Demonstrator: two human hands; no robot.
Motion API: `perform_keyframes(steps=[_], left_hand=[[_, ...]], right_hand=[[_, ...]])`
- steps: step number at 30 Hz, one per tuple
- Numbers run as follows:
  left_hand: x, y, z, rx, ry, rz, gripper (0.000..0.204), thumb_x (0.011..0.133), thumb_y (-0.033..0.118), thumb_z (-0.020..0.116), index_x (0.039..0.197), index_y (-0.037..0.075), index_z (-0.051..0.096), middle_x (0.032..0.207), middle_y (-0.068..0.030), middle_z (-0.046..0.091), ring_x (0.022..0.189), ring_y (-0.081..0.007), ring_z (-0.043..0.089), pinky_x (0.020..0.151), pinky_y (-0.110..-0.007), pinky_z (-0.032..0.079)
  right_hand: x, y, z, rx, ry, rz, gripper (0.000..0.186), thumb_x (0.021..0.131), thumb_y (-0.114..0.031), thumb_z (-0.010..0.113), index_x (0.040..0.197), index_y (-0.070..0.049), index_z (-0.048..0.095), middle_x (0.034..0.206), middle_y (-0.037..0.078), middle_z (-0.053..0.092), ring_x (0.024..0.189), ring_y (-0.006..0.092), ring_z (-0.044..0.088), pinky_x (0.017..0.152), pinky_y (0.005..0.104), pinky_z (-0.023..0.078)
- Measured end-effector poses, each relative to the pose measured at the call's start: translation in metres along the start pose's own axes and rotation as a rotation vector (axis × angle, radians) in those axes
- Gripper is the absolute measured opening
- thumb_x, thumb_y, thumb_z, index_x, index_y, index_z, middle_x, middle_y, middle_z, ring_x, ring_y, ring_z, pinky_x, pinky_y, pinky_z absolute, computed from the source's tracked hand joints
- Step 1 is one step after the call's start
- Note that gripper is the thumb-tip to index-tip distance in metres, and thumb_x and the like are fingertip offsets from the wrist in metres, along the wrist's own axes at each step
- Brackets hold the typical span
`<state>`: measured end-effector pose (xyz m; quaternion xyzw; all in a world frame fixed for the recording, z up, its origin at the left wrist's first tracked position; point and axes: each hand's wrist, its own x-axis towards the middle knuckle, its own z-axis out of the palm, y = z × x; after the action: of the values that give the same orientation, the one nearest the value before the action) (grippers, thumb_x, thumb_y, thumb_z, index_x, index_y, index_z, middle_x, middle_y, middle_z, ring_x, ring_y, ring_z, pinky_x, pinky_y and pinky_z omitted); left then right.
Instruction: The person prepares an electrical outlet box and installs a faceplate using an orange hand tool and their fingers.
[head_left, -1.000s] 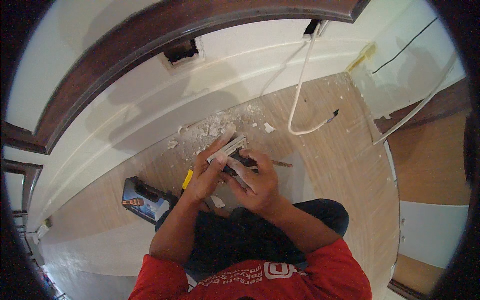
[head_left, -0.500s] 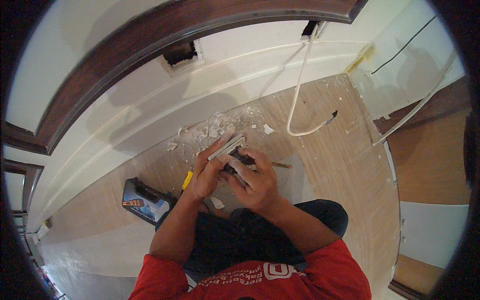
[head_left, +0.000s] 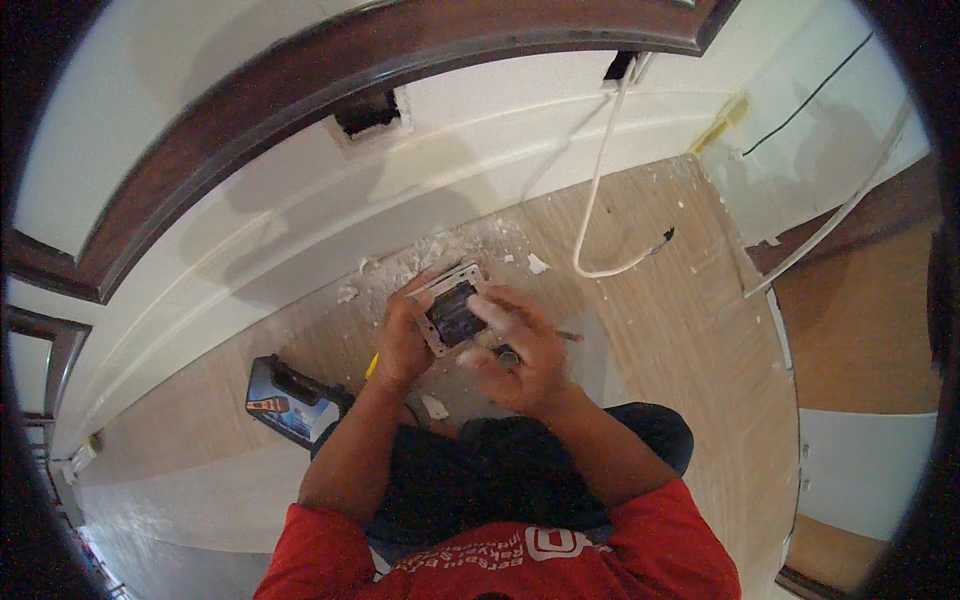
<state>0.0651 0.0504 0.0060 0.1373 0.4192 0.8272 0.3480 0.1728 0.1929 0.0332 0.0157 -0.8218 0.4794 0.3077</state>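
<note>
So, the left hand (head_left: 403, 332) is pinching a square light-rimmed plate with a dark middle (head_left: 456, 314) by its left side, tilted above the floor (head_left: 680, 330) in front of the lap. Right hand's (head_left: 527, 348) at the opposite side, fingers half-curled with a couple over the dark part, but it's blurry and I can't tell if they're gripping or just touching. Broken plaster (head_left: 408, 258) lies just beyond, and a loose white cable (head_left: 600, 165) dangles off to the right.
</note>
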Motion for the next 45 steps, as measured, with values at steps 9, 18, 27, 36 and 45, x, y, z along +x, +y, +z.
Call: perform_keyframes(steps=[9,18,27,36,45], left_hand=[[-0.007,0.001,0.007,-0.066,0.090,-0.050,0.055,0.085,0.023,0.061,0.130,-0.008,0.056,0.120,-0.0193,0.067,0.106,-0.0290,0.068,0.097,-0.039,0.053],[-0.013,-0.005,0.007,0.177,0.047,0.072,0.042,0.090,0.007,0.061,0.129,-0.007,0.058,0.121,-0.0168,0.066,0.110,-0.0262,0.066,0.095,-0.038,0.053],[-0.012,-0.006,0.004,0.241,0.010,0.110,0.036,0.097,0.008,0.057,0.130,-0.005,0.059,0.122,-0.0151,0.066,0.111,-0.0237,0.064,0.097,-0.035,0.051],[-0.013,0.023,0.039,0.216,0.261,-0.209,0.036,0.096,0.009,0.059,0.130,-0.004,0.059,0.121,-0.0142,0.066,0.108,-0.0216,0.064,0.095,-0.033,0.051],[0.012,-0.037,-0.008,-0.212,0.260,-0.191,0.045,0.095,0.017,0.061,0.135,-0.002,0.053,0.123,-0.0151,0.063,0.110,-0.0237,0.062,0.095,-0.036,0.050]], right_hand=[[0.003,0.022,-0.005,0.502,-0.001,0.720,0.026,0.095,-0.011,0.066,0.116,0.005,0.068,0.105,0.008,0.068,0.098,0.0128,0.062,0.085,0.0271,0.051],[0.007,0.020,-0.013,0.480,0.091,0.575,0.021,0.094,-0.012,0.069,0.105,0.005,0.072,0.099,0.009,0.068,0.089,0.0136,0.063,0.079,0.0261,0.050],[0.006,0.024,-0.011,0.528,0.117,0.611,0.018,0.094,-0.011,0.067,0.103,0.004,0.071,0.096,0.005,0.069,0.086,0.0106,0.062,0.077,0.0256,0.050],[0.008,0.030,-0.011,0.438,0.100,0.559,0.024,0.095,-0.015,0.068,0.112,0.003,0.069,0.101,0.006,0.068,0.092,0.0126,0.062,0.083,0.0288,0.050],[-0.002,0.038,0.007,-0.204,-0.133,0.232,0.058,0.081,-0.016,0.080,0.131,0.000,0.057,0.128,0.013,0.057,0.107,0.0221,0.061,0.095,0.0345,0.049]])
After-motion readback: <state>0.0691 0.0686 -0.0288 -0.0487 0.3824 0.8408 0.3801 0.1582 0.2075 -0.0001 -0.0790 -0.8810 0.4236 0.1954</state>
